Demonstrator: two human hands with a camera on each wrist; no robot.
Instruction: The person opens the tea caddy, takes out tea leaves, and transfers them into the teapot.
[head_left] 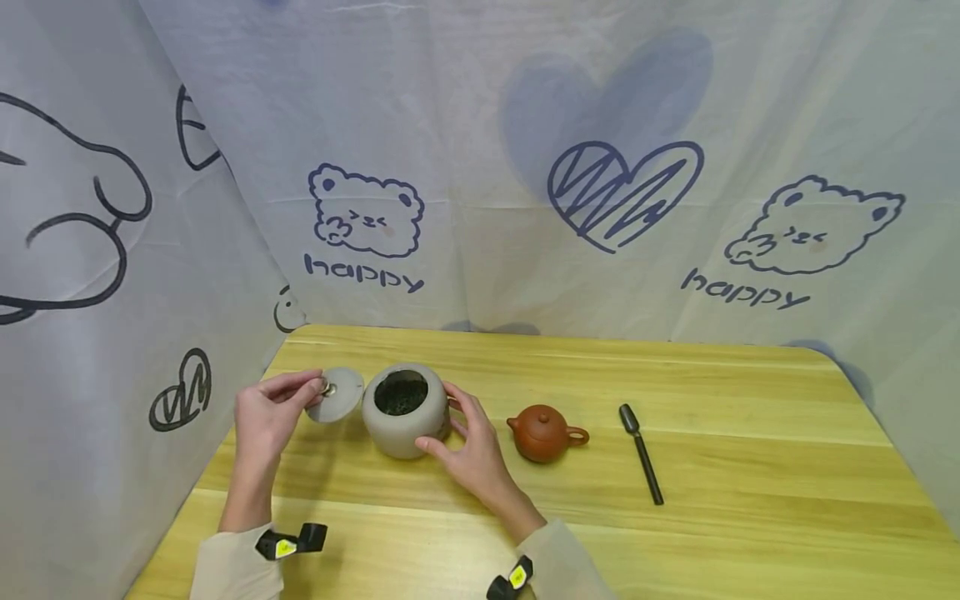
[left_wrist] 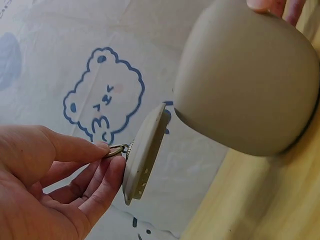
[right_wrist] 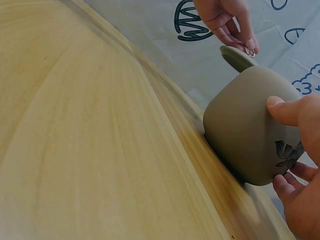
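Note:
By its metal ring, my left hand (head_left: 272,414) pinches a round grey lid (head_left: 339,395) between thumb and fingers. The lid is held tilted, just left of a grey tea jar (head_left: 408,429). Dark loose tea leaves (head_left: 401,393) show through the jar's uncovered mouth. My right hand (head_left: 476,450) grips the jar from its right side, thumb at the front and fingers round the back. In the right wrist view a dark flower print (right_wrist: 287,152) marks the jar's wall beside the fingers. The jar stands on the wooden table (head_left: 720,433).
Right of the jar sits a small reddish-brown clay teapot (head_left: 542,433), its spout towards the jar. Farther right lies a dark tea scoop (head_left: 642,454) with a long handle. A white cloth (head_left: 487,242) printed with bears and hearts hangs behind the table.

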